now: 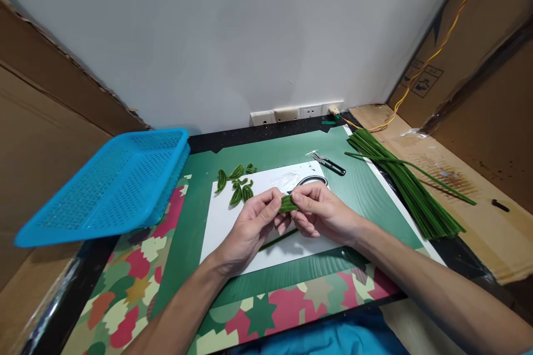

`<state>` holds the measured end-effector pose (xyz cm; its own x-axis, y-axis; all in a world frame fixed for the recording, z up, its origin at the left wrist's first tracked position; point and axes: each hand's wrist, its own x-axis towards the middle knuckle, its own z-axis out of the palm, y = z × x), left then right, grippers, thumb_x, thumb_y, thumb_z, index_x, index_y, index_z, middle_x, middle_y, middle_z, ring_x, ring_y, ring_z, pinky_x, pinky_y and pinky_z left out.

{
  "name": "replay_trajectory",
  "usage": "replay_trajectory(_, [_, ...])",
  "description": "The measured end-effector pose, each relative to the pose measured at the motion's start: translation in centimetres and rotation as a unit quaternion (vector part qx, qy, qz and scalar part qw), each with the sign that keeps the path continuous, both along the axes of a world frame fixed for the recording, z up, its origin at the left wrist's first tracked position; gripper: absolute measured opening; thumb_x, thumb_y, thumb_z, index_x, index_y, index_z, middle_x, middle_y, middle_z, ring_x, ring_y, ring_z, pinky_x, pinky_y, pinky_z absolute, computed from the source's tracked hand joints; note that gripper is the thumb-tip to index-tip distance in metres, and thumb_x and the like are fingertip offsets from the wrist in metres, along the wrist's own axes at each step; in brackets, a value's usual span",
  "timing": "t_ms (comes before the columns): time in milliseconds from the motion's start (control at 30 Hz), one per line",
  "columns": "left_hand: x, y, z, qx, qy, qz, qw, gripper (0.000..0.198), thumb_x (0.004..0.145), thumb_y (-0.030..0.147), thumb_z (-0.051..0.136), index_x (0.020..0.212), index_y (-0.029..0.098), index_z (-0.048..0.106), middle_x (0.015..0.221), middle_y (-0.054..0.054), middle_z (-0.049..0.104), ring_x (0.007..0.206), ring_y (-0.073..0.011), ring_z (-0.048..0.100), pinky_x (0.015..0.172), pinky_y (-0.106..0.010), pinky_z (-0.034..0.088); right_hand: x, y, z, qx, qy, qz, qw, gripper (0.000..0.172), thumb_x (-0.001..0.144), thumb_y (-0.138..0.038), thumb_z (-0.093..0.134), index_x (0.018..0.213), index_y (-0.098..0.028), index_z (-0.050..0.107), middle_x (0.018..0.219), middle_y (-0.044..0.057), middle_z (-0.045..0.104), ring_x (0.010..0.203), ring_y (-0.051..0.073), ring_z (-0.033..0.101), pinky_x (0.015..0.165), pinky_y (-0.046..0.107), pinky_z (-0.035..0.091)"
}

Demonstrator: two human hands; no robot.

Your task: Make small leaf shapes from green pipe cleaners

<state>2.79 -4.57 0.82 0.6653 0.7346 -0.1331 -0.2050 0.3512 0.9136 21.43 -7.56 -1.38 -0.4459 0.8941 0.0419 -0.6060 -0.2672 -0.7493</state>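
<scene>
Both hands meet over a white sheet point(225, 222) on the green mat. My left hand point(254, 227) and my right hand point(320, 213) pinch the same green pipe cleaner piece point(288, 203), folded into a small leaf shape between the fingertips. Its loose stem point(277, 240) trails down under the hands onto the sheet. Several finished green leaf shapes point(237, 183) lie on the sheet's far left part, just beyond my left hand.
A bundle of long green pipe cleaners point(408, 188) lies at the right. Small black snips point(331, 165) and a tape roll point(312, 180) sit behind the hands. A blue plastic basket point(112, 183) stands tilted at the left. Cardboard walls flank both sides.
</scene>
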Motion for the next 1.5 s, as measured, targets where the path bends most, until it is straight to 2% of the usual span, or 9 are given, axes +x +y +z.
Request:
replay_trajectory(200, [0.3,-0.3,-0.5,-0.037,-0.04,-0.001,0.999,0.033,0.101,0.043,0.066,0.085,0.014,0.06,0.071,0.001,0.051,0.063,-0.0089,0.049,0.062,-0.021,0.043,-0.3,-0.3,0.3,-0.044,0.003,0.008,0.999,0.038,0.094,-0.048,0.074,0.077,-0.015,0.065,0.056,-0.004,0.059,0.038,0.007,0.044,0.034,0.017,0.038])
replay_trajectory(333, [0.4,-0.5,-0.7,-0.031,-0.019,-0.029,0.999,0.042,0.099,0.052,0.066,0.085,0.012,0.064,0.073,-0.001,0.055,0.064,-0.0101,0.052,0.063,-0.023,0.045,0.4,-0.5,0.0,-0.086,-0.018,0.019,0.996,0.041,0.094,-0.05,0.074,0.077,-0.014,0.064,0.051,-0.01,0.043,0.038,0.002,0.023,0.034,0.011,0.023])
replay_trajectory(433, [0.3,-0.7,-0.9,0.0,-0.003,-0.056,0.998,0.042,0.093,0.052,0.074,0.087,0.011,0.068,0.073,-0.003,0.059,0.063,-0.0104,0.054,0.062,-0.023,0.046,0.8,-0.8,-0.1,-0.1,-0.018,0.052,0.993,0.04,0.096,-0.049,0.073,0.076,-0.015,0.063,0.048,-0.011,0.041,0.034,0.001,0.018,0.03,0.011,0.018])
replay_trajectory(633, [0.2,-0.8,-0.7,0.022,-0.011,-0.032,0.999,0.031,0.089,0.04,0.082,0.084,0.012,0.068,0.076,-0.003,0.065,0.064,-0.0095,0.058,0.064,-0.022,0.047,0.4,-1.3,-0.3,-0.084,0.024,0.068,0.994,0.042,0.096,-0.051,0.071,0.076,-0.016,0.063,0.044,-0.011,0.044,0.028,0.003,0.024,0.026,0.013,0.029])
replay_trajectory(767, [0.1,-0.8,-0.9,0.042,-0.022,-0.036,0.998,0.031,0.09,0.04,0.081,0.083,0.012,0.07,0.075,-0.005,0.067,0.067,-0.0116,0.061,0.066,-0.023,0.049,0.2,-1.6,-0.3,-0.072,0.035,0.083,0.993,0.044,0.093,-0.056,0.073,0.078,-0.016,0.063,0.045,-0.011,0.044,0.027,0.003,0.027,0.026,0.014,0.033])
replay_trajectory(867, [0.1,-0.9,-1.1,0.024,-0.027,-0.046,0.998,0.033,0.09,0.044,0.08,0.084,0.013,0.069,0.074,-0.004,0.066,0.066,-0.0121,0.062,0.067,-0.024,0.05,0.3,-1.6,-0.2,-0.082,0.045,0.077,0.993,0.046,0.093,-0.059,0.072,0.076,-0.018,0.059,0.046,-0.01,0.046,0.028,0.004,0.028,0.026,0.014,0.033])
replay_trajectory(1067, [0.3,-0.8,-1.2,-0.03,-0.018,-0.044,0.998,0.039,0.091,0.049,0.078,0.086,0.012,0.067,0.077,-0.003,0.063,0.065,-0.0108,0.06,0.066,-0.024,0.05,0.4,-1.2,-0.1,-0.094,0.049,0.043,0.993,0.043,0.098,-0.051,0.066,0.074,-0.016,0.062,0.05,-0.005,0.052,0.034,0.006,0.035,0.031,0.015,0.038])
replay_trajectory(1200, [0.3,-0.6,-0.9,-0.044,-0.015,-0.035,0.998,0.038,0.091,0.049,0.078,0.085,0.013,0.067,0.073,-0.002,0.062,0.065,-0.0103,0.059,0.065,-0.023,0.048,0.3,-1.2,-0.3,-0.095,0.045,0.039,0.994,0.045,0.1,-0.048,0.065,0.07,-0.015,0.061,0.049,-0.006,0.048,0.035,0.005,0.033,0.032,0.015,0.037])
replay_trajectory(1500, [0.3,-0.7,-1.2,0.001,-0.015,-0.029,0.999,0.037,0.085,0.046,0.085,0.083,0.011,0.072,0.074,-0.003,0.064,0.062,-0.0092,0.056,0.058,-0.021,0.045,-0.1,-1.4,-0.7,-0.089,0.078,0.053,0.992,0.045,0.101,-0.051,0.065,0.071,-0.018,0.057,0.048,-0.009,0.042,0.033,0.004,0.026,0.029,0.013,0.033])
